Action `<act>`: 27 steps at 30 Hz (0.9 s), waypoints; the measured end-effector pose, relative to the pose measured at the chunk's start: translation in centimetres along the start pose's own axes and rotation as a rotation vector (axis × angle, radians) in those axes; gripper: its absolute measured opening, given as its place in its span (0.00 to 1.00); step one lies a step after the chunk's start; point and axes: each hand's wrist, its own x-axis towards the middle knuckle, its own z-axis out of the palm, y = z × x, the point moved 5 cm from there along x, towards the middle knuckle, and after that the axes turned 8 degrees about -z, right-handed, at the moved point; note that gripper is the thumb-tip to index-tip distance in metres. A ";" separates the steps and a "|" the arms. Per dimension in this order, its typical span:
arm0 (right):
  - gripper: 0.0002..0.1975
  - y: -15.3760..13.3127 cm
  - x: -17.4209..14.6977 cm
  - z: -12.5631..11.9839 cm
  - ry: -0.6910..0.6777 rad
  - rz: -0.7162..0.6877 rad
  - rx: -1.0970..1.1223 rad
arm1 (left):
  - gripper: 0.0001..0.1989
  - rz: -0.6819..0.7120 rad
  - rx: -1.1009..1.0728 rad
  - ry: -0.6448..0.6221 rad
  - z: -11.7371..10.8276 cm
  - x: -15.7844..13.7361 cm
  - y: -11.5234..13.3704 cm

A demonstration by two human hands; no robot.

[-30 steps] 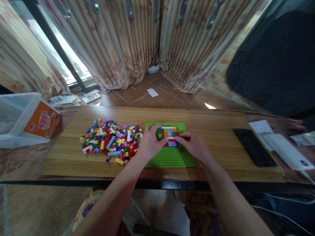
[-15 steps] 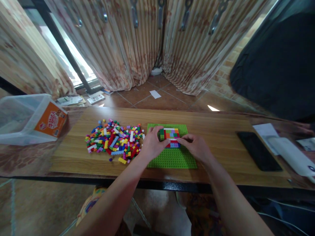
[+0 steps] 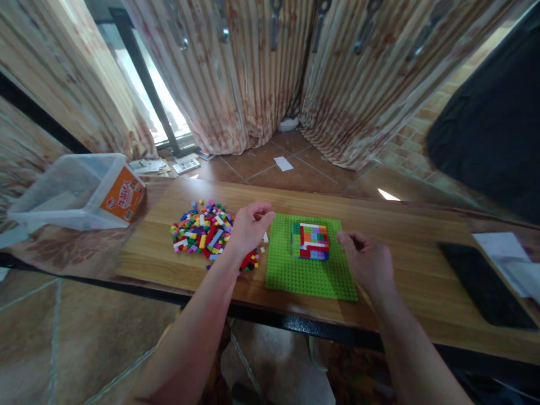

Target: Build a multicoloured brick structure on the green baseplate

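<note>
A bright green studded baseplate (image 3: 312,279) lies on the table with a small block of multicoloured building bricks (image 3: 311,242) on it. White and red bricks show on the block's top, and blue and purple ones along its near side. My left hand (image 3: 247,230) hovers over the right end of a heap of loose bricks (image 3: 202,228), thumb and fingers apart, with nothing visible in them. Just off the baseplate's right edge is my right hand (image 3: 368,260), its fingers curled and the thumb against the index finger. Whatever those fingertips may hold is hidden.
An open clear plastic bin (image 3: 71,191) with an orange label stands at the left. A black tablet-like slab (image 3: 485,284) lies on the wooden table (image 3: 405,225) at the right, beside white papers (image 3: 500,253). Curtains (image 3: 236,84) hang beyond the table.
Both hands have come off the brick block: the left has moved left towards the heap, the right to the baseplate's right edge. The camera view has turned somewhat left.
</note>
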 end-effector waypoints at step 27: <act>0.04 -10.6 -6.3 11.9 -0.345 -0.578 -0.088 | 0.11 0.006 0.045 0.002 -1.7 -0.1 -0.3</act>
